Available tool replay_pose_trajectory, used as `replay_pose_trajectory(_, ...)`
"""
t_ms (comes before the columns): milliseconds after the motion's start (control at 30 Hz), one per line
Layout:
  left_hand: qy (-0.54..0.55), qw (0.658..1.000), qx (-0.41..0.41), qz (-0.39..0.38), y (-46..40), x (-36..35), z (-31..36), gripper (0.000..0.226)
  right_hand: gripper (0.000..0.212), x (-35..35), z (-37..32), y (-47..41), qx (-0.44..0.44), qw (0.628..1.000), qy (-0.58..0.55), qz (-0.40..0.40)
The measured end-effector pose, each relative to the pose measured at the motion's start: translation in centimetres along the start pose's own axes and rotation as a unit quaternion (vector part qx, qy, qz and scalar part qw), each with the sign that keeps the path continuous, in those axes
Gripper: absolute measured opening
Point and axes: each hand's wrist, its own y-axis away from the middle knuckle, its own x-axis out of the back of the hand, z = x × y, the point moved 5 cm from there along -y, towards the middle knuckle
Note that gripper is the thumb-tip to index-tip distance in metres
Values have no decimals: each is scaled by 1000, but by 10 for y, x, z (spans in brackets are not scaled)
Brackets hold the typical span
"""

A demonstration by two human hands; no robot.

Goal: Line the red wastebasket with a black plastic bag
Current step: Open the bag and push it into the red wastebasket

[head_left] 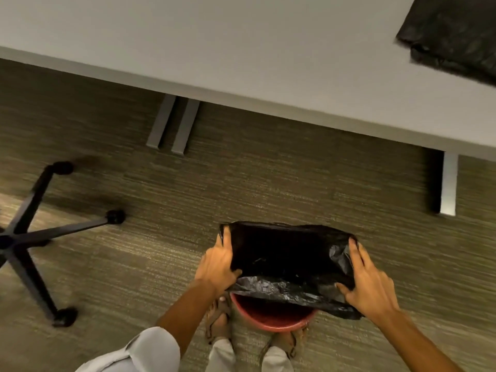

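One round red plastic wastebasket (271,319) stands on the carpet between two sandalled feet, its interior largely hidden. One crinkled black plastic bag (290,264) is spread above its rim, gripped at opposite edges by the left hand (218,263) and right hand (371,287). A second folded black bag (453,36) lies on the grey table (241,49). One black wheeled chair base (35,237) stands well apart.

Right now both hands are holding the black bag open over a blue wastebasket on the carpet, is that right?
Not quite: the wastebasket is red, not blue. The head view shows the left hand and right hand holding the black bag open over it, on the carpet.
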Motion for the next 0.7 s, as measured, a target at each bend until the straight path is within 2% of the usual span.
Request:
replay_pose_trajectory(167, -69, 997, -27, 18, -3, -9, -2, 136, 128, -22, 1, -7, 25, 999, 15, -42)
replay_pose_trajectory(300, -88, 996, -13, 5, -20, -24, -3, 132, 125, -35, -1, -34, 27, 998, 1, -50)
replay_pose_trajectory(400, -89, 996, -10, -6, -46, -35, -3, 115, 114, -46, 0, -65, 29, 998, 6, -47)
replay_pose_trajectory(533, -110, 994, -3, -29, -88, -49, -8, 81, 102, -64, 4, -109, 56, 996, 0, -63)
replay_pose_trajectory(633, -135, 988, 4, -75, -114, -64, -14, 66, 102, -79, 12, -133, 29, 994, 5, -102)
replay_pose_trajectory(700, -159, 982, 14, -105, -127, -75, -19, 55, 94, -89, 19, -139, 11, 993, 12, -121)
